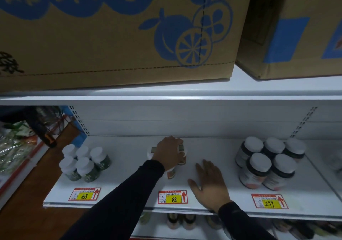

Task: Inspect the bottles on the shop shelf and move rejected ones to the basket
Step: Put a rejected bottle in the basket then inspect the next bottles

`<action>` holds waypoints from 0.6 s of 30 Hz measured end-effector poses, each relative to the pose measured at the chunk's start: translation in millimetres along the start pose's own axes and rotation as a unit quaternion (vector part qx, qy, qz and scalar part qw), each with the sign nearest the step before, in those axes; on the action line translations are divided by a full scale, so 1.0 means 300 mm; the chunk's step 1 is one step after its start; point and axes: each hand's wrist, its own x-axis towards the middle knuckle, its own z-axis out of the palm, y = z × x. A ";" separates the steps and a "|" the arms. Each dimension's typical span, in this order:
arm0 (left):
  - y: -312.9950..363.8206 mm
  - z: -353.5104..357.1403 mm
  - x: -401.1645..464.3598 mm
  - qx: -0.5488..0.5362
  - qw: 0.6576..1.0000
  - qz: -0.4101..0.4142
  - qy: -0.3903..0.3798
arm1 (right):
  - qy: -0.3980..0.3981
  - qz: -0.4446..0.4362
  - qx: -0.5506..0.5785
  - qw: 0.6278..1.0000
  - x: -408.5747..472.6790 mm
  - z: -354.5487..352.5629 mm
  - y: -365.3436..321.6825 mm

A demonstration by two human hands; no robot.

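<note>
While the left hand reaches to the middle of the white shelf and curls its fingers over the tops of a small cluster of white-capped bottles, the right hand lies just beside them with fingers straight and spread, holding nothing. How many bottles the left hand covers is hard to tell, perhaps three. A group of green-labelled bottles stands to the left and larger dark bottles to the right. Price tags line the shelf's front edge. Cardboard boxes sit above.
</note>
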 end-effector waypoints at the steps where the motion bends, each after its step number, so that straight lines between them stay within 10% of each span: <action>1: 0.000 -0.001 -0.003 0.000 1.000 0.000 -0.001 | -0.006 0.000 0.000 1.000 0.001 0.000 0.002; 12: 0.015 -0.086 -0.143 -0.075 0.996 -0.013 0.056 | -0.030 -0.023 0.102 0.994 -0.009 -0.169 -0.002; 18: 0.112 -0.121 -0.287 -0.099 0.983 -0.014 0.156 | 0.098 -0.097 0.113 0.984 -0.097 -0.347 0.010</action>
